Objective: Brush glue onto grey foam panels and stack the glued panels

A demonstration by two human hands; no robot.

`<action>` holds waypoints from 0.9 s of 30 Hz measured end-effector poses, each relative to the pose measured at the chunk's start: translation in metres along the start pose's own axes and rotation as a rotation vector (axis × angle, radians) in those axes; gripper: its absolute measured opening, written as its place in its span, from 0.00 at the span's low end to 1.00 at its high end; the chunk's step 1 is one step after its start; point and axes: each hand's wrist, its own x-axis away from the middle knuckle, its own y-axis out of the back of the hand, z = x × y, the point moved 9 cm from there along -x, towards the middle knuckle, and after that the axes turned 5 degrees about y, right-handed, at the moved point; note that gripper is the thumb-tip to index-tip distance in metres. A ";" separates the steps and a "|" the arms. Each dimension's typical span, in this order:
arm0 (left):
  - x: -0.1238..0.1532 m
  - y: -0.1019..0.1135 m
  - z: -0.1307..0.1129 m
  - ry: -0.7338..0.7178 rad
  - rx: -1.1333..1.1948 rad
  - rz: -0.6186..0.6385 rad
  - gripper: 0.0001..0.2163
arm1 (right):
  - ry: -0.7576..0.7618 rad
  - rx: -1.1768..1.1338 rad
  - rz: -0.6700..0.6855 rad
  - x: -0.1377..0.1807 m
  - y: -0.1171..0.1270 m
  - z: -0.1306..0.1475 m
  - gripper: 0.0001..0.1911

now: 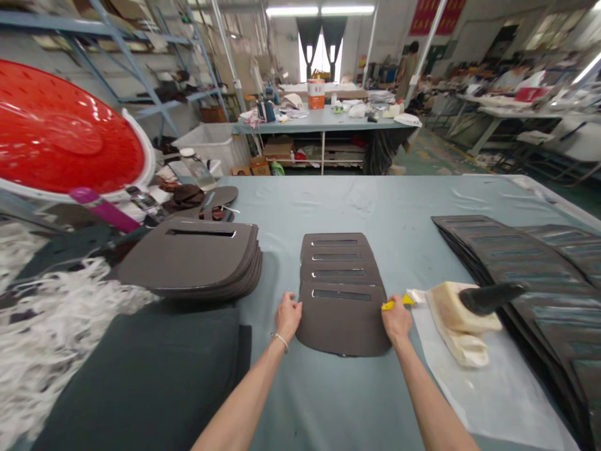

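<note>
In front of me lies a row of overlapping dark brown panels (342,322), each with a long slot; the nearest has a rounded lower edge. My left hand (287,317) is closed at the left edge of the nearest panel, thumb on top. My right hand (397,321) grips a yellow-handled brush (407,300), its pale bristles pointing right, and rests against that panel's right edge. To the left is a thick stack of similar panels (201,257). Right of the brush stands a cream-coloured, glue-smeared container (453,313) with a black cylindrical piece (493,297) on top.
A white sheet (469,401) lies under the container. More slotted panels (530,269) are piled at the right. White scraps (84,338), a dark folded cloth (154,376) and a red round fan-like object (70,138) are at the left. Another table (323,119) stands beyond.
</note>
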 end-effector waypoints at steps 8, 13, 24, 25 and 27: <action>-0.001 0.003 0.005 0.024 0.065 0.008 0.14 | 0.018 0.031 0.019 -0.001 -0.002 0.002 0.13; -0.004 0.002 0.009 0.040 0.128 0.008 0.14 | 0.009 0.035 0.031 -0.003 -0.004 -0.001 0.14; 0.020 0.030 -0.015 -0.110 0.283 -0.073 0.13 | 0.015 0.040 0.034 -0.003 -0.002 0.000 0.14; 0.024 0.034 -0.020 -0.150 0.302 -0.099 0.13 | 0.017 0.042 0.033 -0.002 -0.001 0.001 0.14; 0.028 0.038 -0.021 -0.177 0.322 -0.124 0.13 | 0.019 0.047 0.032 -0.002 0.001 0.003 0.14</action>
